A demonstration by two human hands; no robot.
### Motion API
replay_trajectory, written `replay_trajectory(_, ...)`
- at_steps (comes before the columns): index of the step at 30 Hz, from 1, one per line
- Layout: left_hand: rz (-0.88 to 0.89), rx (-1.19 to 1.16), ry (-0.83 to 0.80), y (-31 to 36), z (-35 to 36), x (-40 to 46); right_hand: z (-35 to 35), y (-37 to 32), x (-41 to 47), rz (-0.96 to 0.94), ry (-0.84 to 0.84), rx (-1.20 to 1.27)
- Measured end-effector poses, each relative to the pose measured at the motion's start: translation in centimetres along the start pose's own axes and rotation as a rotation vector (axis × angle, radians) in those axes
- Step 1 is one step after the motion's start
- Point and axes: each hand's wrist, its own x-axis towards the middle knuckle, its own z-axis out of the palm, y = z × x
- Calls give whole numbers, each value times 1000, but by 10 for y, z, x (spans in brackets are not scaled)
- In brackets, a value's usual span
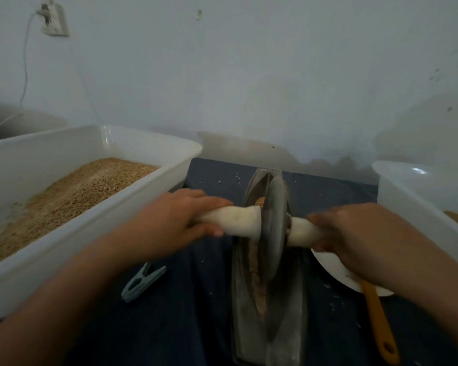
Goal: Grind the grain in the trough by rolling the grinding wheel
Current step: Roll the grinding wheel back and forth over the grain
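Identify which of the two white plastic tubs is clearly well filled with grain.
The white tub on the left, beside the left hand, shows a deep bed of tan grain. The tub on the right is cut off by the frame, with only a sliver of grain visible.

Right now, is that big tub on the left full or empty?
Partly full. The tub holds brown grain heaped toward its far end, well below the rim.

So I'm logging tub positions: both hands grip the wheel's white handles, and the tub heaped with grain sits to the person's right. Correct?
Not quite. In the head view the grain-heaped tub sits to the person's left. The left hand and right hand do grip the white handles of the grinding wheel.
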Motion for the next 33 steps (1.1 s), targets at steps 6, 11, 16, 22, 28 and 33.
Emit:
replay_trajectory(6, -12, 156, 180, -5, 19, 12, 24, 7, 15, 75, 98, -36)
replay_trajectory(11, -33, -201, -80, -5, -5, -1, -1, -2, -2, -82, -48, -66)
replay_trajectory(16, -15, -331, -208, 1, -20, -9, -13, -4, -12, -91, -253, -40)
replay_trajectory(22, 2, 27, 117, -4, 10, 5, 8, 5, 5, 1, 28, -11)
replay_trajectory(28, -10, 88, 191, -6, 19, 13, 25, 10, 16, 46, 105, -41)
replay_trajectory(33, -17, -209, -94, -3, -8, -2, -2, 3, -2, -81, -32, -39)
